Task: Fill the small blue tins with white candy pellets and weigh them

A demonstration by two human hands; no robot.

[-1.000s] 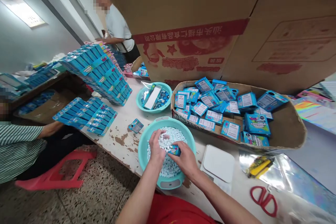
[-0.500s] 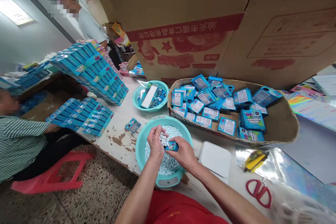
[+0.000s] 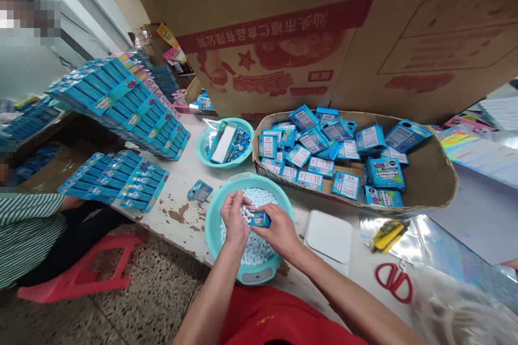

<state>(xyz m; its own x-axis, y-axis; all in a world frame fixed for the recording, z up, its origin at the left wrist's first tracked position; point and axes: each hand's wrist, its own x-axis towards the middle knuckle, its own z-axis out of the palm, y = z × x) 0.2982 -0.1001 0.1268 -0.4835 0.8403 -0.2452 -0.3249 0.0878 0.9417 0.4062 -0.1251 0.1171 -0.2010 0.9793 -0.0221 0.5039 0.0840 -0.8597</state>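
A turquoise basin [image 3: 214, 245] on the table holds many small white candies [image 3: 259, 248]. Above them, my right hand [image 3: 279, 229] grips a small blue candy box [image 3: 260, 219] between thumb and fingers. Its open end faces left. My left hand [image 3: 234, 219] is curled around a handful of white candies [image 3: 246, 214] at that end of the box. Left of the basin, a flat blue printed card [image 3: 200, 191] lies on the table.
Blue boxes fill much of a cut-down carton [image 3: 441, 172] behind the basin. A smaller basin [image 3: 206, 157] stands farther back. On the right are a white scale [image 3: 329, 237], a yellow cutter [image 3: 390, 235] and red scissors [image 3: 394, 282]. Stacked blue boxes [image 3: 121, 102] and a seated person [image 3: 32, 232] are left.
My left hand has tipped closer to the box's open end, and fewer candies show in it. The box has turned slightly. The camera view has shifted; the standing person is mostly out of sight.
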